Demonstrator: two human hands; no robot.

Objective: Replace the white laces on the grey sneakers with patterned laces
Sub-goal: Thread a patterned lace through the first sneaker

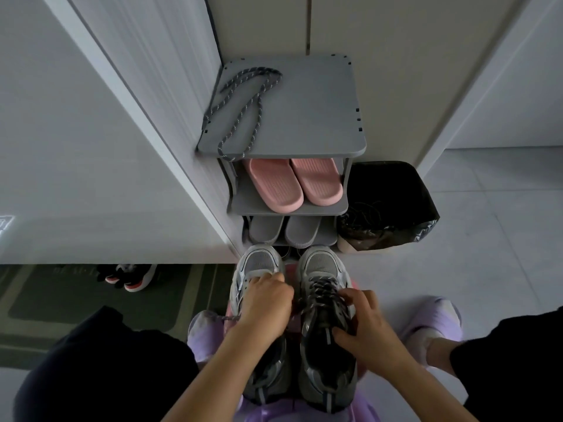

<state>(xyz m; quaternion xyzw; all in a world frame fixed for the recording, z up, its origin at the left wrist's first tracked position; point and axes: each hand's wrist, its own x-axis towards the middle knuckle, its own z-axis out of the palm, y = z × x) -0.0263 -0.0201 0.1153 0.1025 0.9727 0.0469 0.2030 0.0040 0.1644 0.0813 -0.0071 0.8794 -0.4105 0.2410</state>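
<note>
Grey shoe rack [304,117] carries a spare patterned lace [243,108] on top, with a black bag [387,205] just right of it. In front of it, the left hand [265,303] curls over the left sneaker [259,263], hiding its lacing. The right hand [362,324] grips the patterned-laced right sneaker [323,263].

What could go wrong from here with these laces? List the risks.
1. The spare patterned lace on the shoe rack has a loop hanging over the front edge; it could slide off.
2. A loose lace tail trails beside the left hand, which covers the eyelets of the left sneaker; it may snag.
3. The right hand grips the right sneaker by its collar alone; a hard tug might tip it.
</note>
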